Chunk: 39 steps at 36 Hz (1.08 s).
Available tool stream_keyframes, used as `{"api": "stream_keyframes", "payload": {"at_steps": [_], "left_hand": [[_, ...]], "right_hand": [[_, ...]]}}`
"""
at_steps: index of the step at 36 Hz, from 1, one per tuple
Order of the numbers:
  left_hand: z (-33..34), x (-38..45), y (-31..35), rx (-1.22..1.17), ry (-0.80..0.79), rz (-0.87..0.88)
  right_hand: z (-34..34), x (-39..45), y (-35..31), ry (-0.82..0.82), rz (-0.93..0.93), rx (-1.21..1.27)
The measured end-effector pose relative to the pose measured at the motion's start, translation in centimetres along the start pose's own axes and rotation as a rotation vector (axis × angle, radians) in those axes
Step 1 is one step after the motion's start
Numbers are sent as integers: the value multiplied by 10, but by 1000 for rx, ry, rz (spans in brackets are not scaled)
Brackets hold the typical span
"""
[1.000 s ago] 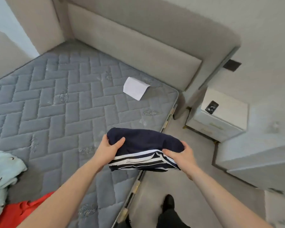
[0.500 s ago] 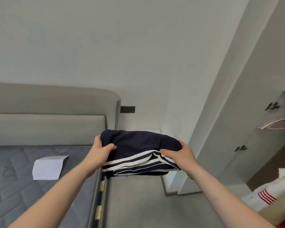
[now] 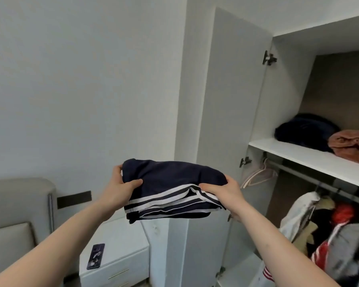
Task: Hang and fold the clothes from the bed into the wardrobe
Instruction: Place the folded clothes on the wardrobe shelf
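Folded navy garment (image 3: 170,183), white stripes along edge, layers stacked in flat bundle. Held in air at chest height between both hands, in front of open wardrobe door (image 3: 232,100), above white nightstand (image 3: 120,245). Left hand (image 3: 120,190) grips left end, thumb on top, fingers beneath. Right hand (image 3: 222,193) grips right striped corner likewise. Shelf (image 3: 298,156) to right bears dark bundle (image 3: 305,131) and brown bundle (image 3: 350,145).

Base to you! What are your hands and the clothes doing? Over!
Left hand, right hand: both grip folded navy white-striped garment. Held before open white wardrobe. Shelf path unblocked.
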State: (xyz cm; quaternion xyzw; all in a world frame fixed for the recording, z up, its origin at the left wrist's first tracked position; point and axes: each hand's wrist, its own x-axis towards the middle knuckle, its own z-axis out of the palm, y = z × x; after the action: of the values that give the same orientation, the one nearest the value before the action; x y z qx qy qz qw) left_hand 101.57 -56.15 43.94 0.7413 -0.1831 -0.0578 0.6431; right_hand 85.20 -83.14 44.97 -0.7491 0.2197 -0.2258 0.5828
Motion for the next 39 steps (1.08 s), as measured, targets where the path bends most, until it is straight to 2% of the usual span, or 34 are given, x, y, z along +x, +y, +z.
{"api": "stream_keyframes", "payload": {"at_steps": [11,20,28,31,39], "left_hand": [[121,103,65,-112,-261,85],[221,160,99,-187,-496,149],[321,173,142,-208,-736,147],[361,171,162,-183,-814,210],[471,164,205,-134,-926,284]], "right_hand": [[-94,56,-22,318,-35,32],[-162,73,-37,640,-63,-14],[-229,56,-45,918,-45,-104],[-260,53,-49,992,-22,-134],[-356,56,-61,1203,-6,-121]]}}
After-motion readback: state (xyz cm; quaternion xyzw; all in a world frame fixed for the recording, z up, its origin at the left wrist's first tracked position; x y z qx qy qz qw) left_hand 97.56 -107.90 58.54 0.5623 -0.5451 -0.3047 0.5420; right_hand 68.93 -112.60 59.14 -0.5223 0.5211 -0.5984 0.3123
